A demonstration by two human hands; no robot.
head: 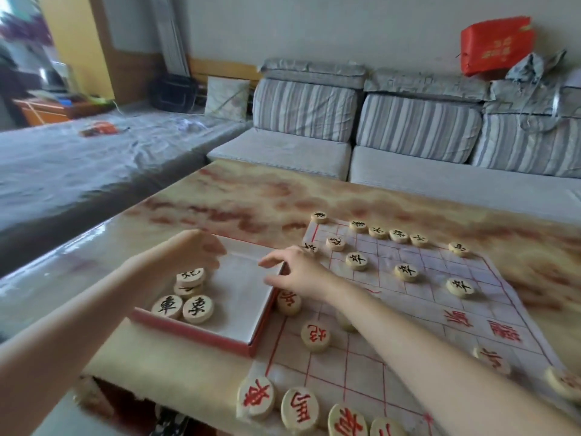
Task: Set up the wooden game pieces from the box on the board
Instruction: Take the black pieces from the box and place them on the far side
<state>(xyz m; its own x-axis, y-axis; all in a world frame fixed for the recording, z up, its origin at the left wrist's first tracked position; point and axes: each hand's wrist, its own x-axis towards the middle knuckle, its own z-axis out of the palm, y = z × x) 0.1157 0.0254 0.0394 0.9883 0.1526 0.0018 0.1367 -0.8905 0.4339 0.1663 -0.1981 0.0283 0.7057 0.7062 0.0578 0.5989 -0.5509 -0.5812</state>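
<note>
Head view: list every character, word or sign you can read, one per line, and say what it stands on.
"車", black, on a wooden piece in the box.
"象", black, on the piece beside it.
"卒", black, on three pieces on the board.
Red characters on the near pieces, the board's red print and the red bag: blurred or skewed, unreadable.
</note>
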